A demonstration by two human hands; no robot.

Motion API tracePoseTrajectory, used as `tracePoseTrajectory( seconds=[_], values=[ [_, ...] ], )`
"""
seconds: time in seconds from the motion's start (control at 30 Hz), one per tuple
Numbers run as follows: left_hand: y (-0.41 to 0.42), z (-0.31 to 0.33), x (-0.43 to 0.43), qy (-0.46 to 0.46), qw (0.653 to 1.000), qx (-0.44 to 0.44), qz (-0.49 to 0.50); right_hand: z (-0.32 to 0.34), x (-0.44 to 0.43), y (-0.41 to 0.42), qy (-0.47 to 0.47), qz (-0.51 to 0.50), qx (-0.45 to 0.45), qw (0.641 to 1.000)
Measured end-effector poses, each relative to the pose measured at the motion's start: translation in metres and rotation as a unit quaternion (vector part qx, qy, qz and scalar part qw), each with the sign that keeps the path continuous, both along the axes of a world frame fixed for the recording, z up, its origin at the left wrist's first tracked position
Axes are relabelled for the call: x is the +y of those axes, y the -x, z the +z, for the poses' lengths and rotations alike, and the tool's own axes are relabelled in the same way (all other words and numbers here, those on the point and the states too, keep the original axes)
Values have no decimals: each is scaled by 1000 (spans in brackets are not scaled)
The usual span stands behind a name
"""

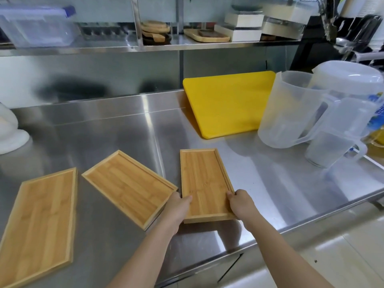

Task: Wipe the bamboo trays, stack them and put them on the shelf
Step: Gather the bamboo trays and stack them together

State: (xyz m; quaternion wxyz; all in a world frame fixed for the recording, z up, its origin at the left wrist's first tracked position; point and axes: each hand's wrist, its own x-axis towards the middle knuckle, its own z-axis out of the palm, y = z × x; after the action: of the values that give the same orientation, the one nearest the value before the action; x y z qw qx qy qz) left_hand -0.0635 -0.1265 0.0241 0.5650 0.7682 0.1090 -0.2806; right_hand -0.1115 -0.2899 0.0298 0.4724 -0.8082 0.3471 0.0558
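Note:
Three rectangular bamboo trays lie on the steel counter. The right tray points away from me; my left hand grips its near left edge and my right hand grips its near right edge, thumbs resting inside the rim. The middle tray lies at an angle just left of my left hand. The left tray lies near the counter's front left edge. The steel shelf runs above the back of the counter.
A yellow cutting board leans at the back right. Two clear plastic jugs and a lidded container stand to the right. A white cloth sits far left. Wooden boards, boxes and a plastic tub occupy the shelf.

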Motion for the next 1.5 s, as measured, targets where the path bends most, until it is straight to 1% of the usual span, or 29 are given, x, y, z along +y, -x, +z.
tracePoseTrajectory(
  seconds=[0.1, 0.23, 0.33, 0.5, 0.67, 0.8, 1.0, 1.1, 1.27, 1.37, 1.4, 1.47, 1.5],
  values=[
    [-2, 7, 5, -45, 997, -68, 2, 13, 5, -11, 74, 37, -34, 996],
    [-2, 16, 24, -112, 980, -163, 13, 27, 17, -27, 128, 98, -75, 984],
    [-4, 21, 47, -163, 965, -204, 21, 32, 32, -40, 174, 147, -70, 971],
    [-4, 24, 85, -202, 960, -192, 35, 30, 61, -64, 195, 228, -57, 952],
    [-1, 23, 106, -272, 937, -217, 38, 20, 80, -82, 197, 269, -68, 940],
    [4, 16, 110, -306, 921, -229, 77, 20, 90, -95, 213, 297, -74, 928],
    [-1, 5, 113, -339, 909, -208, 125, 15, 106, -129, 271, 390, -53, 879],
    [-2, 0, 114, -360, 903, -188, 140, 5, 112, -144, 262, 432, -66, 860],
    [-4, -13, 102, -407, 889, -147, 148, -17, 105, -157, 294, 474, -89, 825],
    [-5, -19, 100, -445, 873, -155, 127, -26, 101, -153, 344, 489, -109, 794],
    [-6, -20, 103, -471, 860, -167, 108, -27, 101, -153, 350, 494, -117, 787],
    [-8, -21, 101, -522, 832, -169, 76, -30, 96, -154, 343, 509, -119, 780],
    [-9, -22, 99, -532, 828, -164, 73, -30, 94, -155, 333, 517, -114, 780]
  ],
)
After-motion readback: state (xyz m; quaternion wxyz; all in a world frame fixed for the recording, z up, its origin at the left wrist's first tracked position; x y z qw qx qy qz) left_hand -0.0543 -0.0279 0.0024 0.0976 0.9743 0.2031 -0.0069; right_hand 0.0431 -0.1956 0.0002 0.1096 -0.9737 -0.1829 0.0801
